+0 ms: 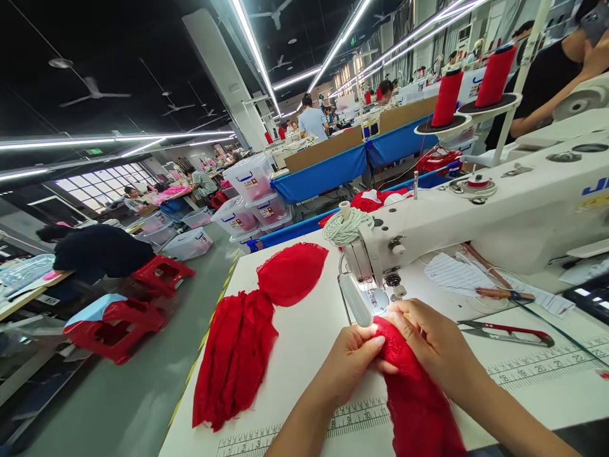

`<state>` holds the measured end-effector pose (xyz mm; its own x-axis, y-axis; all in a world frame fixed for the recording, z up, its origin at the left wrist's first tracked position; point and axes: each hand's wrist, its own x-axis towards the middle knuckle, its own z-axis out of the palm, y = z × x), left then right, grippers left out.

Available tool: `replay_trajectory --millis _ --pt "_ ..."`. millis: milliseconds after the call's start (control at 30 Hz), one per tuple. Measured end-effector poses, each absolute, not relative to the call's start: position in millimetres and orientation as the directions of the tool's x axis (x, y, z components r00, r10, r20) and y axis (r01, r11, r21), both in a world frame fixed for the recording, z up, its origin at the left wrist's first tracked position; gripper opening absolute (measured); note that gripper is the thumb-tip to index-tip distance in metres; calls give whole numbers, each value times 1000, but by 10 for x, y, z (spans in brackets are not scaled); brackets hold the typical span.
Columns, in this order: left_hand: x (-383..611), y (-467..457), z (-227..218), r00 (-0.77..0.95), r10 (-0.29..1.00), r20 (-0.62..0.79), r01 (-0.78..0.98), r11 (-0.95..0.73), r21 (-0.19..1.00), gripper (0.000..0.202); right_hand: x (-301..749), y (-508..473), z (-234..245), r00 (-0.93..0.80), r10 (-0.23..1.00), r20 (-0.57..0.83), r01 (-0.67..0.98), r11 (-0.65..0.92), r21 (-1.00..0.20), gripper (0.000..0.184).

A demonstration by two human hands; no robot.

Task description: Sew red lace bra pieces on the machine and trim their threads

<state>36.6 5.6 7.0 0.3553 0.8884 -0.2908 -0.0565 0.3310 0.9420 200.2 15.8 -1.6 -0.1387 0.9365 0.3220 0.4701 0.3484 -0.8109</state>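
Both my hands grip a piece of red lace fabric [404,362] just in front of the sewing machine [428,222]. My left hand [354,358] pinches its left edge between thumb and fingers. On the other side, my right hand [428,336] has its fingers closed on the upper right part. The cloth's top edge lies close to the needle area, but whether it is under the presser foot is hidden by my fingers. Its lower end hangs toward me over the table edge. Left of the machine lie a red cup-shaped piece [292,273] and a gathered red fabric piece [233,355].
Thread snips [509,333] and a wooden-handled tool [504,294] lie right of my hands. A printed ruler [349,419] runs along the table's front. Red thread cones [447,98] stand behind the machine. Red stools [114,327] and plastic bins [250,178] stand beyond; people sit at other tables.
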Motion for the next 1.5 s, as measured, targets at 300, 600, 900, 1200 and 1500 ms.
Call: replay_trajectory --millis 300,600,900,1200,1500 --pt "342 50 46 344 893 -291 -77 336 939 30 1933 239 -20 -218 953 211 333 276 -902 22" --pt "318 88 -15 292 891 -348 -154 402 902 42 2159 37 -126 -315 887 339 323 436 -840 20" --pt "313 94 0 297 879 -374 -76 412 908 48 3485 131 -686 -307 813 495 898 420 -133 24" --pt "312 90 7 288 887 -360 -57 392 918 51 3294 136 -570 -295 720 629 699 611 -372 16" --pt "302 80 -1 310 883 -352 -17 375 927 53 2428 135 -126 -519 616 593 627 746 -226 31"
